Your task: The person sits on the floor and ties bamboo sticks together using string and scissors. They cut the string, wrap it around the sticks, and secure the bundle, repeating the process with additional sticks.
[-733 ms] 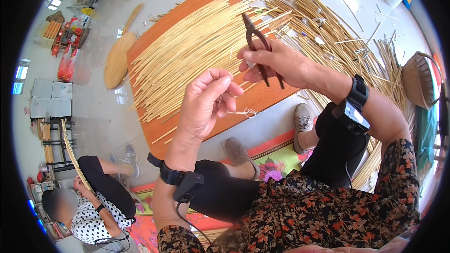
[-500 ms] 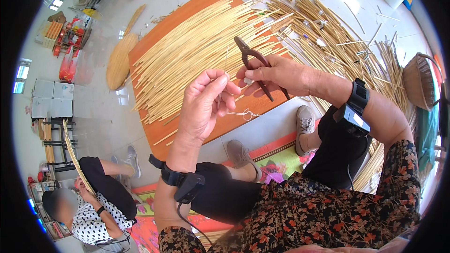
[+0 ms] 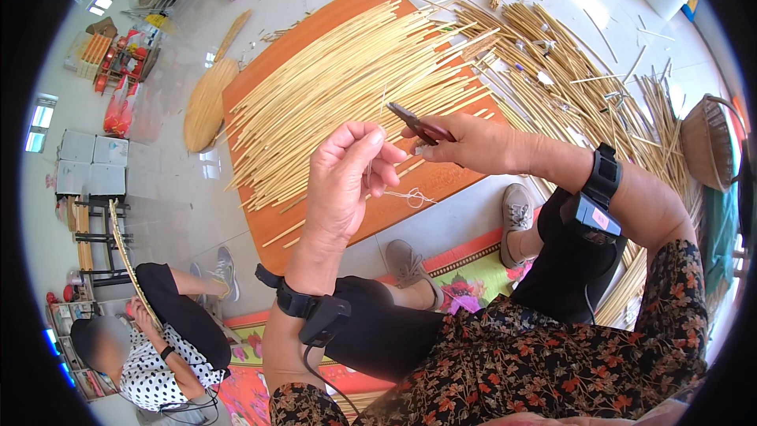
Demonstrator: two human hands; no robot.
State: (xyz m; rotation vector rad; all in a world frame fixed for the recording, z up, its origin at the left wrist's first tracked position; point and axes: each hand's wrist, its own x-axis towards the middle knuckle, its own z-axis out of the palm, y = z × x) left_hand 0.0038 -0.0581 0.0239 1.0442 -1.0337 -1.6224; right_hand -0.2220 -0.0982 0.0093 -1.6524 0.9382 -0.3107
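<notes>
Thumb and fingers of my left hand [image 3: 341, 173] pinch a thin, upright needle [image 3: 383, 100], whose tip stands above the fingertips. White thread [image 3: 415, 197] hangs in a loose tangle just beside that hand. Dark-handled pliers [image 3: 412, 120] are gripped in my right hand [image 3: 481, 144], their jaws pointing up and left close to the needle; whether they touch it I cannot tell. Behind both hands, a layer of long pale stalks [image 3: 323, 95] lies side by side on an orange-brown board [image 3: 445, 181].
Loose stalks [image 3: 544, 71] cover the floor at the right, near a woven basket [image 3: 707, 146]. An oval woven piece [image 3: 209, 106] lies left of the board. At the lower left sits another person [image 3: 169, 359] holding a curved strip. A floral mat [image 3: 465, 280] lies under my feet.
The pliers have turned in my right hand: the handles, spread toward me before, are now mostly hidden by the hand, and the jaws point more to the left. My left hand stays almost still.
</notes>
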